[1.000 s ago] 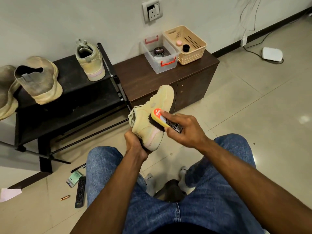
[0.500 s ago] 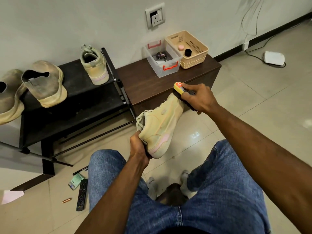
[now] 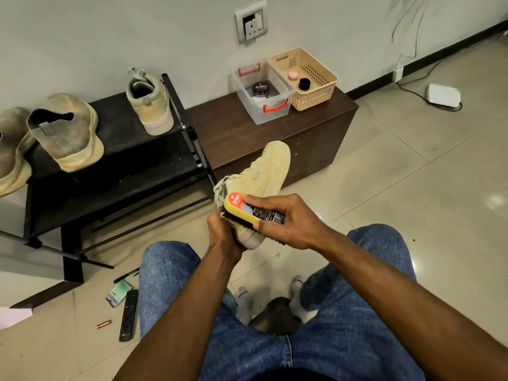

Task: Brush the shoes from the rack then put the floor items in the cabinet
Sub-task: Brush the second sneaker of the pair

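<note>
So the left hand (image 3: pixel 224 232) has its fingers wrapped round the heel end of a pale yellow sneaker (image 3: pixel 270 171), held up over the knees with the toe pointing away toward the cabinet (image 3: pixel 277 138). The right hand (image 3: pixel 286 221) grips a yellow-backed shoe brush (image 3: pixel 244 209) from above, dark bristles pressed against the shoe's side near the heel, right beside the left hand.

Far left is the black shoe rack (image 3: pixel 115 149). The matching sneaker (image 3: pixel 149 105) stands on its top shelf at the right end, and two worn tan shoes (image 3: pixel 66 133) sit further left. The low brown cabinet stands just right of the rack, and on top of it are a clear plastic box (image 3: pixel 261 92) with a polish tin inside and a beige basket (image 3: pixel 305 78) touching it.

On the floor near left of the knee: a black remote (image 3: pixel 128 316), a green packet (image 3: pixel 118 292), a pen (image 3: pixel 126 274) and a small copper-coloured thing (image 3: pixel 104 324).
</note>
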